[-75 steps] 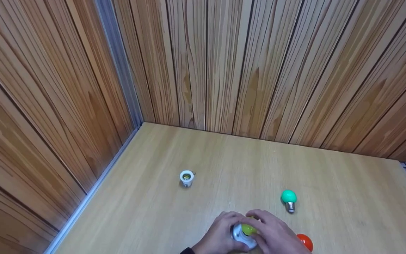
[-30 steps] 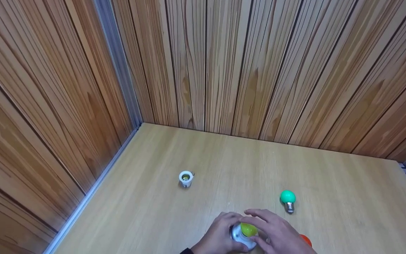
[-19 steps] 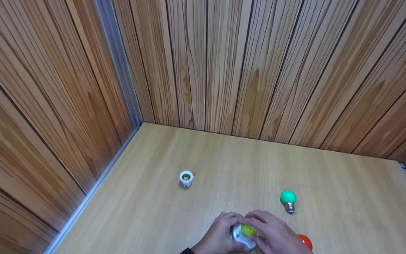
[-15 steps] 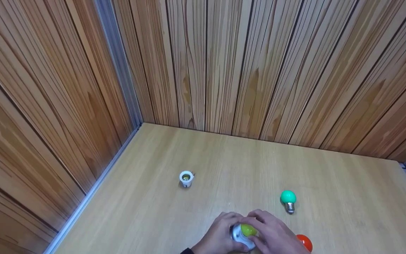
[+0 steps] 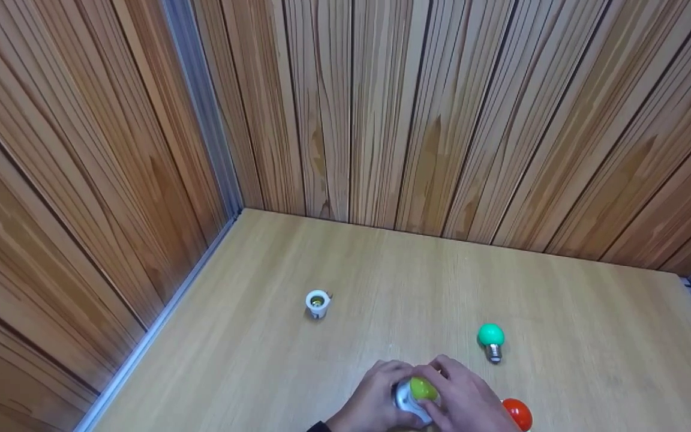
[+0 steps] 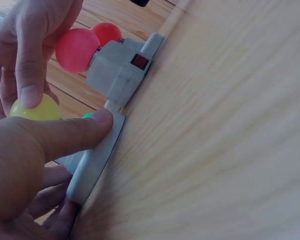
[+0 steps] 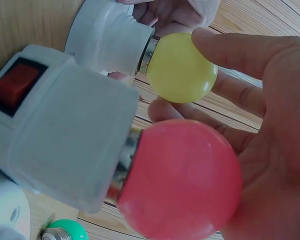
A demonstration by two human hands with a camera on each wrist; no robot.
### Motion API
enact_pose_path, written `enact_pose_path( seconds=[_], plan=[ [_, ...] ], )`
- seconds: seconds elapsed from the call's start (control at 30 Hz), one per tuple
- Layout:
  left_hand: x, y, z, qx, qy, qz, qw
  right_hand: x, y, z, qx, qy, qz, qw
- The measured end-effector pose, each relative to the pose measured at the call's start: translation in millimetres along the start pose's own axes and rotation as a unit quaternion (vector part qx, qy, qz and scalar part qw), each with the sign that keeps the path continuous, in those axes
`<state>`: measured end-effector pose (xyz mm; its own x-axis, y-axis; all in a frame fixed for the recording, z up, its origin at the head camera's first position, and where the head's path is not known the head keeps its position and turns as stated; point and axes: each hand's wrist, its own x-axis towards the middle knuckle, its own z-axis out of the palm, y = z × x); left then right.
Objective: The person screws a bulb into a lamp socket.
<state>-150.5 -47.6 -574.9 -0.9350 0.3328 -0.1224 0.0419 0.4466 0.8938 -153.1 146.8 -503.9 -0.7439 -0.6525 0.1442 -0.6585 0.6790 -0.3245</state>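
Observation:
My left hand [image 5: 372, 399] grips a white round-based lamp holder [image 5: 405, 397]; in the left wrist view its thumb lies over the base, low on the table. A yellow light bulb [image 7: 182, 70] stands in that holder, with a strip of metal screw cap showing at the mouth. Thumb and fingers of my right hand [image 5: 465, 393] pinch the bulb's globe. Right beside it, a second white lamp holder [image 7: 72, 130] with a red rocker switch [image 7: 17, 85] carries a pinkish-red bulb [image 7: 182, 180].
A green bulb [image 5: 490, 336] lies on the table [image 5: 381, 288], right of the hands. A red bulb [image 5: 517, 414] shows beside the right hand. Farther back at left sits a small white socket [image 5: 318, 303], mouth upward. Wood-panelled walls [image 5: 375, 108] close off the back and left.
Over the last second my right-hand fingers have closed in on the yellow bulb and the hand has shifted slightly left, uncovering more of the red bulb. My left hand stays put.

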Motion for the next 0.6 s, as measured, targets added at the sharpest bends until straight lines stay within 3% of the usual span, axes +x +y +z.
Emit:
enact_pose_path(
  seconds=[0.2,0.43,0.6],
  plan=[
    [-3.0,-1.7,0.7,0.054,0.021,0.053,0.9969,-1.7,-3.9,4.5,-0.064,0.043,0.009,0.997],
    [-1.6,-0.8,0.0,0.043,0.018,0.031,0.9984,-1.2,-1.4,-0.2,-0.064,0.019,0.0,0.998],
    [-1.2,1.0,0.4,0.039,0.018,0.015,0.9989,-4.0,4.7,-2.5,-0.059,0.057,-0.058,0.995]
  ],
)
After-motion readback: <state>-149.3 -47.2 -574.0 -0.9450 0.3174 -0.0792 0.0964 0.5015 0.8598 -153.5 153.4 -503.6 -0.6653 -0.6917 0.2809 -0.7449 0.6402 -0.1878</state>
